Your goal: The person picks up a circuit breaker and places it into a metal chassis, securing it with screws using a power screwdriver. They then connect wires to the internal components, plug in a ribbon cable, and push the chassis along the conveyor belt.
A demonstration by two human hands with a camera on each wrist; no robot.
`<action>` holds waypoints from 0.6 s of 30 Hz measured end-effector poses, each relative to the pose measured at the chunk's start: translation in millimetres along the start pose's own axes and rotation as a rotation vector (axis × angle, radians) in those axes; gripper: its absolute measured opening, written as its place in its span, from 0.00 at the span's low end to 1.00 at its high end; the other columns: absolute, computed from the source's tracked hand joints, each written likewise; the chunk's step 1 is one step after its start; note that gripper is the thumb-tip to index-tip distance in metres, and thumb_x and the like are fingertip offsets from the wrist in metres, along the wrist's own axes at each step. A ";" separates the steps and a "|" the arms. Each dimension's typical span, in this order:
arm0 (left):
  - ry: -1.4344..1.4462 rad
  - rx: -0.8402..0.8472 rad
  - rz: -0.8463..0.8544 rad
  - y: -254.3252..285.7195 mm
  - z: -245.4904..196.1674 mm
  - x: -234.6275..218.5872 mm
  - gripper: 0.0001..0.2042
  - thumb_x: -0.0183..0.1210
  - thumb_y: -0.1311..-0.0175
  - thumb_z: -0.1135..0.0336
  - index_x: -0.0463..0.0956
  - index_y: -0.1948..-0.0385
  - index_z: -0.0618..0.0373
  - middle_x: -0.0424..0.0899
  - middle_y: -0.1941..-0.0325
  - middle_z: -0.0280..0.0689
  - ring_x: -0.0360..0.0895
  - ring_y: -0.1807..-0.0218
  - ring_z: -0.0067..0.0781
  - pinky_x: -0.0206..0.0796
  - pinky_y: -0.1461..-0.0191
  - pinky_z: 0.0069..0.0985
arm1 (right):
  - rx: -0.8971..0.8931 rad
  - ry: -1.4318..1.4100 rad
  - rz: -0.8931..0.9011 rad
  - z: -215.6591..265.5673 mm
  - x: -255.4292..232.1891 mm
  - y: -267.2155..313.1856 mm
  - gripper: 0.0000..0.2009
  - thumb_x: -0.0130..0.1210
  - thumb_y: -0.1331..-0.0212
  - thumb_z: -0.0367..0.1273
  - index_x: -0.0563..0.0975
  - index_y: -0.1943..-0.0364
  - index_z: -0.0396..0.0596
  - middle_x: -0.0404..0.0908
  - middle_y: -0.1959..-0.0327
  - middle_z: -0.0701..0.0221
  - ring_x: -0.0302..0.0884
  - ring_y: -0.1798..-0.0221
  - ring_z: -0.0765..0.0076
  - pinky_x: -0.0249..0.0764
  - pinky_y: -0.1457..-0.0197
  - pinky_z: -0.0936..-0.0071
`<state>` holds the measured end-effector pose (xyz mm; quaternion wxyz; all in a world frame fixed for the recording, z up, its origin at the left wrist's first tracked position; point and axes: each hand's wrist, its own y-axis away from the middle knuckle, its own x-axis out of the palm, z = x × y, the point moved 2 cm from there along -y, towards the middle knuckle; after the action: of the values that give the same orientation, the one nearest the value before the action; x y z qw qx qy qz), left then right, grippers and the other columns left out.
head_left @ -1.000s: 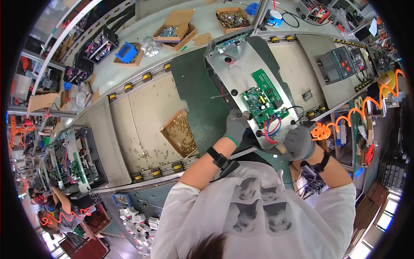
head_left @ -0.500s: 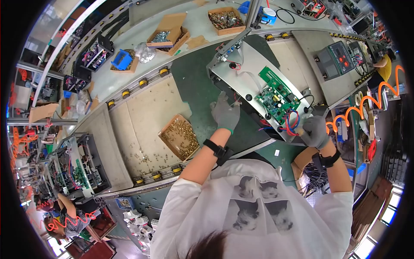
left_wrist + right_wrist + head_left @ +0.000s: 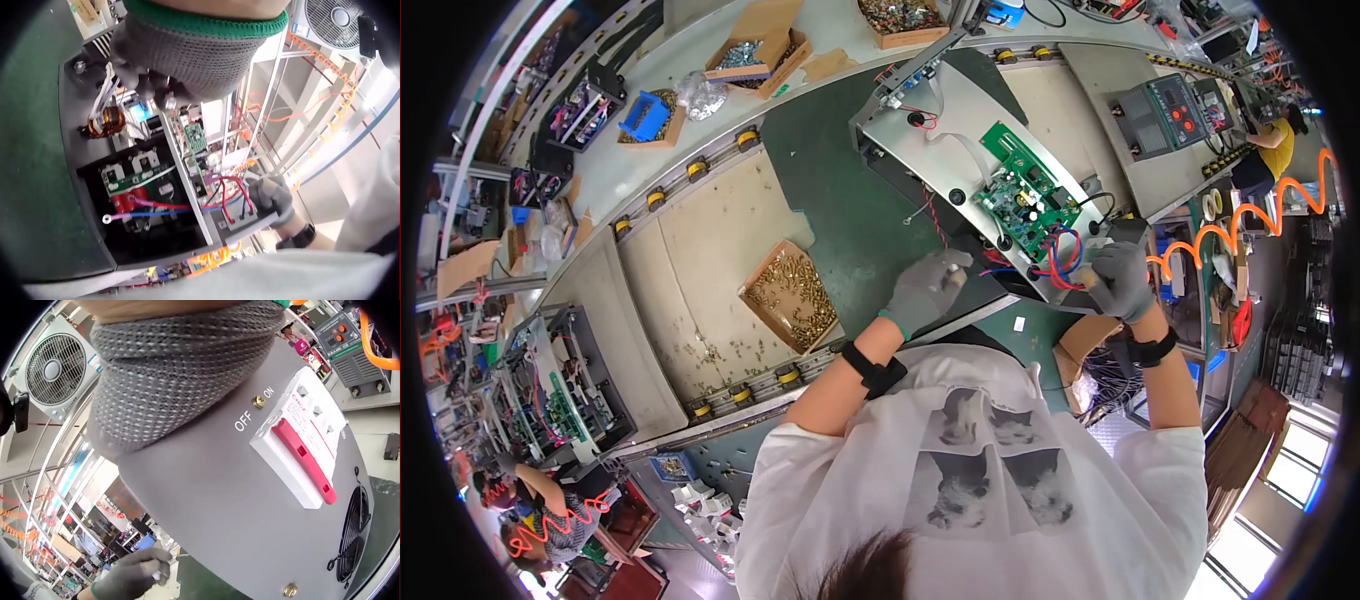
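A metal chassis (image 3: 945,165) carrying a green circuit board (image 3: 1028,195) lies tilted on the dark green surface. My gloved left hand (image 3: 927,288) is beside its near left side, fingers bent; a small shiny spot shows at the fingertips in the left wrist view, and whether it is a held part cannot be told. Below that hand (image 3: 187,56), a copper coil (image 3: 107,122) and loose red and blue leads (image 3: 147,214) show inside the chassis. My right hand (image 3: 1118,280) grips the chassis's near right end. The right wrist view shows the grey panel (image 3: 206,506) with a white-and-red switch block (image 3: 303,444).
A cardboard box of brass screws (image 3: 792,298) sits left on the pale conveyor, loose screws around it. Further boxes (image 3: 760,50) stand along the back bench. A grey device (image 3: 1165,115) is at the right; an orange coiled hose (image 3: 1250,222) hangs nearby. Other people are at both sides.
My left hand has let go of the chassis side, moved out left, then come back toward its near end. The chassis has shifted right and turned, my right hand staying at its end.
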<state>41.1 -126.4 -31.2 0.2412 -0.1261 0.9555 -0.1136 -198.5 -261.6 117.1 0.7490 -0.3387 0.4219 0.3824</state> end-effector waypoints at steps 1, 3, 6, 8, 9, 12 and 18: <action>0.086 -0.152 0.150 10.3 18.0 20.9 0.13 0.52 0.40 0.72 0.73 0.53 0.53 0.80 0.58 0.39 0.77 0.61 0.32 0.70 0.54 0.27 | -0.004 -0.004 0.013 3.2 0.9 -1.6 0.09 0.60 0.62 0.31 0.73 0.90 0.45 0.67 0.90 0.64 0.63 0.85 0.54 0.57 0.80 0.63; 0.176 -0.412 0.375 10.3 33.2 38.3 0.18 0.55 0.41 0.68 0.70 0.47 0.51 0.78 0.51 0.42 0.77 0.52 0.38 0.69 0.49 0.30 | 0.006 -0.041 -0.018 10.3 -1.8 -7.1 0.08 0.59 0.60 0.31 0.75 0.89 0.45 0.68 0.89 0.64 0.63 0.85 0.55 0.57 0.81 0.64; 0.125 -0.552 0.359 -8.0 33.4 52.8 0.23 0.58 0.44 0.66 0.67 0.44 0.52 0.77 0.49 0.44 0.76 0.47 0.40 0.67 0.45 0.32 | 0.029 0.005 0.040 15.6 -3.2 -9.1 0.09 0.58 0.57 0.31 0.76 0.88 0.45 0.68 0.90 0.64 0.64 0.85 0.56 0.57 0.81 0.65; 0.107 -0.565 0.386 -15.5 34.6 66.1 0.25 0.57 0.44 0.61 0.64 0.42 0.52 0.75 0.45 0.46 0.73 0.45 0.46 0.65 0.42 0.34 | 0.027 0.003 0.040 18.9 -2.1 -10.5 0.09 0.58 0.57 0.31 0.75 0.88 0.45 0.67 0.90 0.64 0.64 0.85 0.57 0.57 0.80 0.65; 0.144 -0.529 0.414 -13.7 44.1 83.3 0.27 0.58 0.45 0.60 0.64 0.42 0.55 0.75 0.45 0.47 0.72 0.44 0.45 0.64 0.41 0.35 | 0.026 -0.001 0.020 19.8 -1.9 -10.9 0.10 0.58 0.56 0.31 0.75 0.88 0.44 0.67 0.90 0.64 0.64 0.85 0.57 0.56 0.80 0.65; 0.193 -0.519 0.430 -8.9 51.2 106.3 0.33 0.61 0.50 0.62 0.59 0.40 0.62 0.76 0.47 0.46 0.73 0.44 0.42 0.66 0.43 0.32 | 0.050 0.064 0.068 18.4 -2.5 -8.8 0.10 0.57 0.56 0.32 0.74 0.88 0.44 0.65 0.90 0.65 0.63 0.85 0.57 0.56 0.80 0.65; 0.815 -0.915 0.255 5.5 29.4 93.3 0.21 0.55 0.40 0.62 0.65 0.45 0.55 0.83 0.66 0.36 0.82 0.68 0.27 0.67 0.72 0.24 | 0.041 0.043 0.074 16.8 -0.6 -8.5 0.12 0.57 0.55 0.32 0.71 0.89 0.43 0.63 0.90 0.64 0.62 0.85 0.56 0.55 0.79 0.64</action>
<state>-25.1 -153.4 -98.2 -0.2093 -0.0482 0.9302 0.2978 -185.1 -251.9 126.1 0.7318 -0.3157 0.4577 0.3940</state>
